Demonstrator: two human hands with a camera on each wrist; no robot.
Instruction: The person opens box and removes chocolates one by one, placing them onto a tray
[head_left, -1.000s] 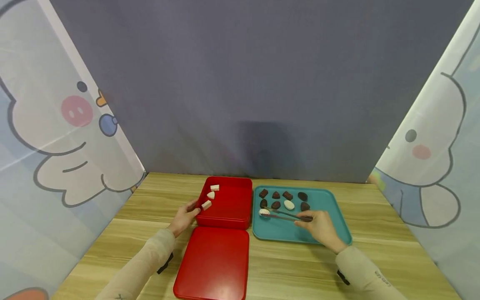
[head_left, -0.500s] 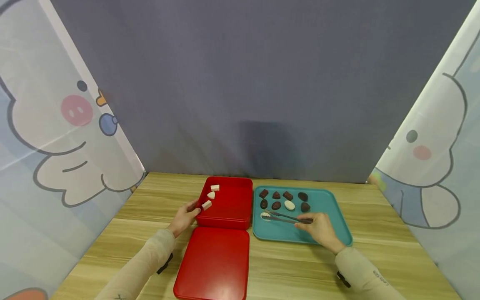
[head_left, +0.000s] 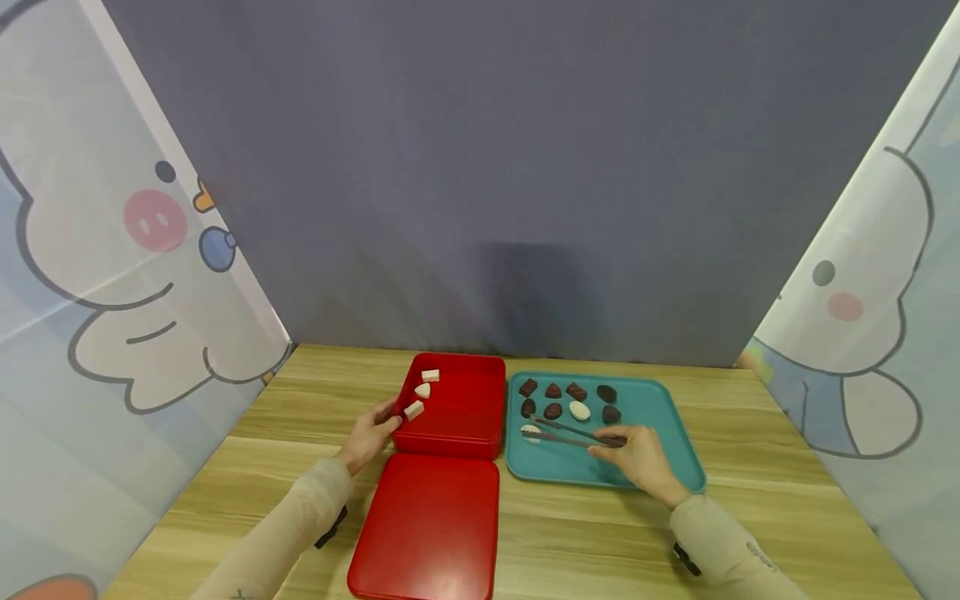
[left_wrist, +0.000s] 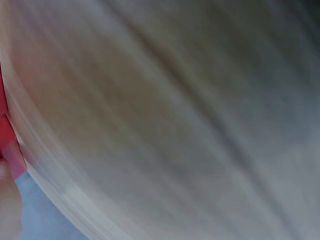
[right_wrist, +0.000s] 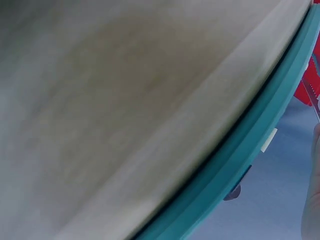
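In the head view my left hand (head_left: 371, 437) grips the near left corner of a red box (head_left: 457, 424), thumb at the rim and fingers along the outer wall. Several white candy-like pieces (head_left: 414, 410) lie along the box's left side. My right hand (head_left: 637, 458) holds dark tongs (head_left: 566, 431) over the teal tray (head_left: 675, 433). The tongs' jaws stand parted about a white ridged oval piece (head_left: 530, 432) on the tray. Another white oval (head_left: 579, 411) lies behind, among several dark chocolate-like pieces (head_left: 552, 412).
A red lid (head_left: 427, 525) lies flat on the wooden table (head_left: 570, 542) in front of the box. The tray stands just right of the box, with a narrow gap. A grey curtain (head_left: 480, 167) hangs at the table's back edge, printed cloths at both sides.
The tongs and the white oval piece shifted slightly right, then the tongs' jaws spread a little wider and moved back left. My left hand stays on the box.
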